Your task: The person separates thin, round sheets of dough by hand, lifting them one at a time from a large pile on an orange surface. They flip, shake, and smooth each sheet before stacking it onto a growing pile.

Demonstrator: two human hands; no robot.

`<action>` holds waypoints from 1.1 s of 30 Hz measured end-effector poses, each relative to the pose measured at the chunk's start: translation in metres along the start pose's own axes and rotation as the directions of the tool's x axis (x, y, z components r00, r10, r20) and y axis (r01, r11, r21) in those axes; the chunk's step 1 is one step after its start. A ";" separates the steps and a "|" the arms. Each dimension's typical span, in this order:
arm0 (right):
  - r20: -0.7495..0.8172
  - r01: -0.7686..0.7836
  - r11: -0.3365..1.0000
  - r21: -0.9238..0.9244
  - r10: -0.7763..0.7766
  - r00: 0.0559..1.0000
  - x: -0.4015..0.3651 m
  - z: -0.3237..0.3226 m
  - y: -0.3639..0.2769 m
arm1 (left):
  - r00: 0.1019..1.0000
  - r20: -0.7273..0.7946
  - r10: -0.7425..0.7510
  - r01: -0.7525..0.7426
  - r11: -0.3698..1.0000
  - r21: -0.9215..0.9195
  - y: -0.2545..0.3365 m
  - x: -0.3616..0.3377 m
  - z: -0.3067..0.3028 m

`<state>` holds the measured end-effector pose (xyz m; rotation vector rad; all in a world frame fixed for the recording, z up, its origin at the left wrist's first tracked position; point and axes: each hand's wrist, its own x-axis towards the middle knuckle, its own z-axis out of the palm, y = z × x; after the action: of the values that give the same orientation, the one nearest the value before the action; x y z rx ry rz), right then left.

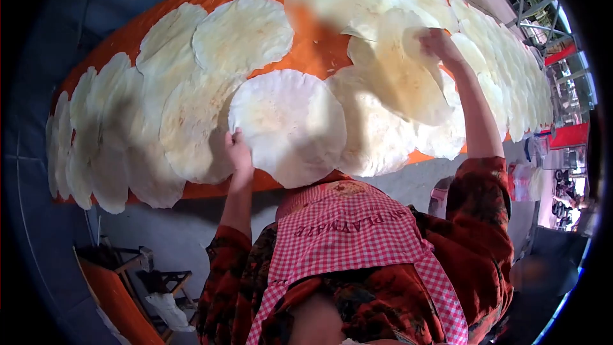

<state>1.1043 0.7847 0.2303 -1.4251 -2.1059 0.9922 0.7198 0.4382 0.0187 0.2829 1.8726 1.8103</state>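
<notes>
My left fingers (237, 139) are closed on the left rim of the white round flatbread (287, 128), thumb on top. The white round flatbread lies at the near edge of the orange-covered table (319, 51), close to my checked apron (348, 233). Beyond it and to its right, my right fingers (431, 41) are curled around the far edge of a thin yellowish flatbread (408, 83); I can't tell how much of that one is lifted off those beneath. Left of the white round flatbread, overlapping rounds (115, 134) spread out; beyond it to the left lies a broad pale disc (242, 32). Far to its right, more rounds overlap in a long bank (498, 57).
</notes>
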 end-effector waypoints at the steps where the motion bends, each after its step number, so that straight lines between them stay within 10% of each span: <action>1: 0.037 0.065 0.993 0.097 -0.069 0.997 0.000 0.016 -0.021 | 0.999 0.036 0.021 -0.019 0.999 -0.050 0.009 -0.007 0.005; 7: 0.284 0.385 0.852 -0.355 -0.294 0.913 -0.075 0.214 -0.120 | 0.975 0.220 0.034 0.016 0.975 -0.221 0.044 -0.045 0.026; 11: 0.476 0.338 0.930 -0.146 -0.233 0.848 -0.129 0.318 -0.129 | 0.937 0.315 0.148 -0.115 0.986 -0.120 0.029 -0.058 0.032; 12: 0.428 0.339 0.926 -0.166 -0.242 0.871 -0.139 0.319 -0.141 | 0.933 0.294 0.205 -0.182 0.978 -0.104 0.033 -0.060 0.030; 14: 0.618 -0.144 0.989 -0.011 0.120 0.777 -0.143 0.300 -0.171 | 0.933 0.311 0.181 -0.143 0.980 -0.140 0.035 -0.068 0.024; 20: 0.604 0.582 0.748 -0.319 -0.313 0.733 -0.083 0.348 -0.123 | 0.896 0.443 0.035 0.152 0.913 -0.379 0.020 -0.073 0.011; 24: 0.421 0.371 0.923 -0.106 -0.296 0.857 -0.070 0.276 -0.237 | 0.949 0.030 0.315 -0.290 0.902 -0.320 0.053 -0.051 -0.046; 26: 0.421 0.240 0.928 0.285 -0.346 0.838 -0.079 0.226 -0.282 | 0.979 -0.104 -0.174 0.137 0.946 -0.294 0.065 -0.033 -0.080; 29: 0.309 0.198 0.858 0.473 -0.372 0.876 -0.078 0.179 -0.294 | 0.827 0.250 -0.504 0.556 0.664 -0.499 0.061 -0.021 -0.111; 33: 0.228 -0.009 0.793 0.609 -0.164 0.960 -0.067 0.185 -0.224 | 0.807 0.574 -0.138 0.560 0.486 -0.671 0.058 -0.020 -0.120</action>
<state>0.8656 0.6124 0.2783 -0.9021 -1.7355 1.7147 0.6654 0.3300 0.0770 -0.0577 0.5389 1.8745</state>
